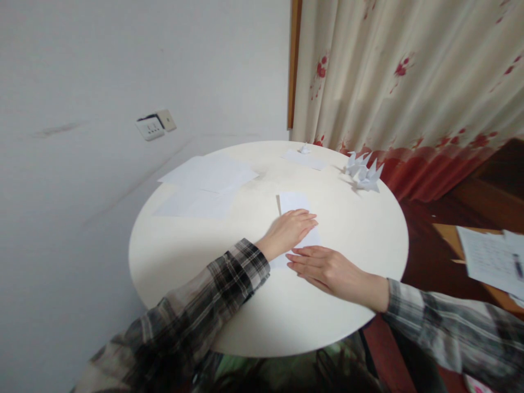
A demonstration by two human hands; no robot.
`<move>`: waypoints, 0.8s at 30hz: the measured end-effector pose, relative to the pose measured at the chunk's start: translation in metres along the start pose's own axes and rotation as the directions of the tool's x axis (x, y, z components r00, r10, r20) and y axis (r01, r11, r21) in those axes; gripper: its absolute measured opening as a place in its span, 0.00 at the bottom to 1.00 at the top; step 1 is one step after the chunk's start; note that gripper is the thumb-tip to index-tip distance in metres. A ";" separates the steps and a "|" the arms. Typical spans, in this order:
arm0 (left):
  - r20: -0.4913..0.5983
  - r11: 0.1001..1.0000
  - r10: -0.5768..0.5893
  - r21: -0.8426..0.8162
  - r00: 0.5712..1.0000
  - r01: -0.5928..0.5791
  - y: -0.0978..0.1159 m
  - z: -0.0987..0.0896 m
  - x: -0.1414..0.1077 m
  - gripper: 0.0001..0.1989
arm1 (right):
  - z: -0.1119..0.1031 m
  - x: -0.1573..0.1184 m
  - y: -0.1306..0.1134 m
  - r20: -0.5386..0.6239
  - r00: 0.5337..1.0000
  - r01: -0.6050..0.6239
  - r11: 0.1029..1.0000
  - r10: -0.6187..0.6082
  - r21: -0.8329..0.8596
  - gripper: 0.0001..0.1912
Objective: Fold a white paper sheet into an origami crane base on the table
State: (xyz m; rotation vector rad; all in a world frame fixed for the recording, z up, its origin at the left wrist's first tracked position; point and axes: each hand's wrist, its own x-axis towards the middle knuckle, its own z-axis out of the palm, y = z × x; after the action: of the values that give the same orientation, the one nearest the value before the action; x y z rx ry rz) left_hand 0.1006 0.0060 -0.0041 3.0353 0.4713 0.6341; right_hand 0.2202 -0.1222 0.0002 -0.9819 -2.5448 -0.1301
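Paper (292,202) is mid-frame on the table (344,322), long axis running roughly up-down the frame. Your left hand (289,232) lies flat across its middle, fingers extended, not clamped; your right hand (327,267) is nearer the bottom end, fingers straight, contact unclear. Paper's plain white, narrow, straight-edged, shadowed at upper left.

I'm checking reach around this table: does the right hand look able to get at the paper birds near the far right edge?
Probably yes: nothing visible stands between the right hand and the paper birds across the white tabletop, though it would likely need to stretch forward.
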 end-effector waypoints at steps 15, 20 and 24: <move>-0.020 0.999 0.031 0.004 0.999 -0.031 -0.001 -0.001 0.001 0.12 | 0.000 0.002 -0.002 -0.031 0.999 -0.013 1.000 0.013 0.021 0.15; -0.025 0.999 0.040 0.015 0.999 -0.040 0.000 -0.001 0.001 0.12 | -0.001 0.003 -0.003 -0.042 0.999 -0.010 0.999 0.011 0.036 0.15; -0.010 0.999 0.045 0.021 0.999 -0.045 0.000 -0.001 0.001 0.12 | -0.001 0.002 -0.003 -0.015 1.000 -0.007 0.999 0.007 0.037 0.16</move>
State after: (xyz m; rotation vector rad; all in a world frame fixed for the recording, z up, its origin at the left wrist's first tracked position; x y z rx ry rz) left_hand 0.1011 0.0062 -0.0031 3.0719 0.4135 0.6518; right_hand 0.2173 -0.1229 0.0023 -0.9721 -2.5204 -0.0880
